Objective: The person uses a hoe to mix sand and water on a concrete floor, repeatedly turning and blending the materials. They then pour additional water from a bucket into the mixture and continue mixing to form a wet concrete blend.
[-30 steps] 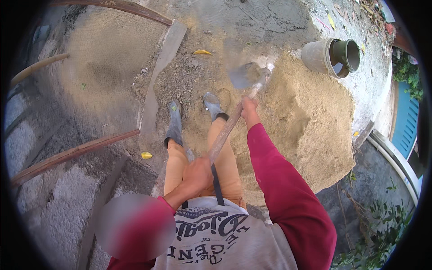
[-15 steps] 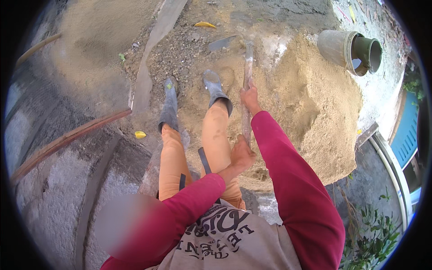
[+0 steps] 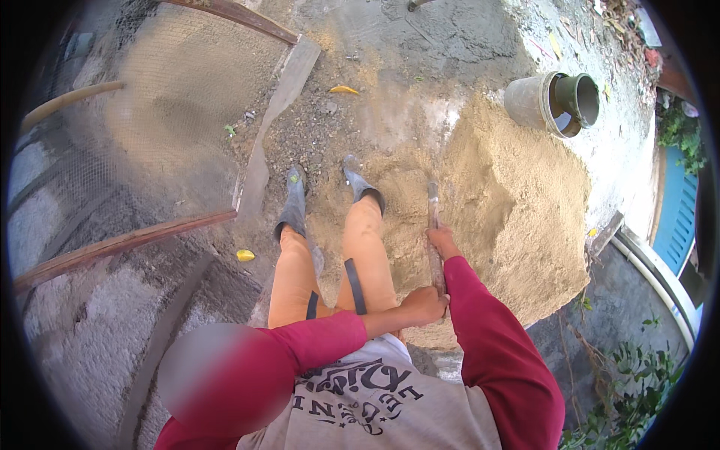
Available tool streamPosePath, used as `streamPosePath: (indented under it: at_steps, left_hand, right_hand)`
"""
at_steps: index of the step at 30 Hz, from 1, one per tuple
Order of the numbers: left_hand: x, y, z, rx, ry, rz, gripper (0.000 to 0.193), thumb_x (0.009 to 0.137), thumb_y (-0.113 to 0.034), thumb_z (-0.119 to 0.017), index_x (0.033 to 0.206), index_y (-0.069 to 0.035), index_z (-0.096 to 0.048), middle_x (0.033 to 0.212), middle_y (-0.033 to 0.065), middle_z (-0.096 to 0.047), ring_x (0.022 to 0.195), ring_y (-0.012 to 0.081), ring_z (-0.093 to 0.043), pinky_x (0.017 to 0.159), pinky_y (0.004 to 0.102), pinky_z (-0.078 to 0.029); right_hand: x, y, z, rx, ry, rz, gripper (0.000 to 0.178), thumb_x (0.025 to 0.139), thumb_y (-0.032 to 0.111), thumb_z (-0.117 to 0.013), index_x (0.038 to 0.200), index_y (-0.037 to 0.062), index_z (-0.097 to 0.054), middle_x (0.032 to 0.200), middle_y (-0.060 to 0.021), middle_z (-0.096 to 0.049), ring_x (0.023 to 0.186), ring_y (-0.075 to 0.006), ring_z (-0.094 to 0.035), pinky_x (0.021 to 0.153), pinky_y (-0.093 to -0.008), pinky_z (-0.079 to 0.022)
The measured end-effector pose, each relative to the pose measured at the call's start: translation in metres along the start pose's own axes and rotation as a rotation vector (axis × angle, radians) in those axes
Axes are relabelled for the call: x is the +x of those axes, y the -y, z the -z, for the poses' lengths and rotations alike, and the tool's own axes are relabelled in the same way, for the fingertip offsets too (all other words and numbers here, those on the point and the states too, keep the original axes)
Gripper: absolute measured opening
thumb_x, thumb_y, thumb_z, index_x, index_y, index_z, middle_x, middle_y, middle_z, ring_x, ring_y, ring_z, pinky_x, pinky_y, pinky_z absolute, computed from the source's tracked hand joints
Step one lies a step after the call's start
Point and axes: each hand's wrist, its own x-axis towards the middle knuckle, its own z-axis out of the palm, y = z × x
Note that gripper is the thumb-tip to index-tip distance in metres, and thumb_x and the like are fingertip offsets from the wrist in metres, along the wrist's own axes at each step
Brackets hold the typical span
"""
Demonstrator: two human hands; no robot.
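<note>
In the head view, the person's right hand (image 3: 442, 241) has its fingers wrapped around a worn wooden shovel handle (image 3: 434, 214), and the left hand (image 3: 424, 306) is closed on the same handle nearer the body. The handle lies over the near left part of a sand pile (image 3: 525, 232); its blade cannot be made out. Just past the pile's far right edge is a grey bucket (image 3: 527, 102), with a smaller dark green pail (image 3: 577, 101) set in its mouth and sticking out over the rim. A pale, shiny patch shows inside the bucket beside the pail; whether it is liquid is unclear. The pail's contents cannot be seen. At the left, a wood-framed mesh screen (image 3: 127, 247) has sand visible through it.
</note>
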Motion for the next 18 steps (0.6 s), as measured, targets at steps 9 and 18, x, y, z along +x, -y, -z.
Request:
streamPosePath:
  at_steps: [9, 18]
  left_hand:
    - [-0.089, -0.043, -0.036, 0.1, -0.458, -1.441, 0.04, 0.08, -0.023, -0.079, 0.071, -0.008, -0.043, 0.069, 0.0069, -0.046, 0.074, 0.0308, -0.051, 0.072, 0.0412, -0.038]
    - [-0.273, -0.047, 0.106, -0.522, -0.512, -1.362, 0.033, 0.094, -0.019, -0.068, 0.066, -0.005, -0.056, 0.063, -0.0013, -0.056, 0.06, 0.0063, -0.05, 0.056, 0.0266, -0.039]
  right_hand:
    - [-0.256, 0.106, 0.095, 0.872, 0.244, 0.109, 0.022, 0.09, 0.015, -0.065, 0.107, 0.0021, -0.058, 0.081, -0.0075, -0.058, 0.072, -0.0178, -0.061, 0.063, -0.028, -0.052]
    - [-0.153, 0.214, 0.015, 1.099, -0.04, -0.054, 0.009, 0.084, 0.01, -0.059, 0.087, 0.0069, -0.051, 0.076, -0.0075, -0.054, 0.061, -0.0228, -0.06, 0.049, -0.0342, -0.048]
